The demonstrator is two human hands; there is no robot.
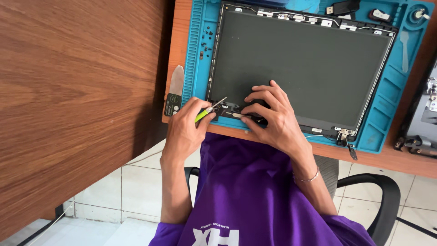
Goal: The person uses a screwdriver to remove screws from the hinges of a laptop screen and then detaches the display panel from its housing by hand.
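Blue repair mat on wooden desk carries an opened laptop lid, dark display panel face up, loose small screws lying on the mat's left strip and a flat metal pry tool just off its left edge. Right hand rests spread, fingertips pressing the panel's near edge by the left hinge bracket; left hand is closed around a green-handled screwdriver, tip at that bracket. Judgement: keep the driver square to the screw head, press firmly while turning slowly, and steady the panel so the tip cannot skate onto it.
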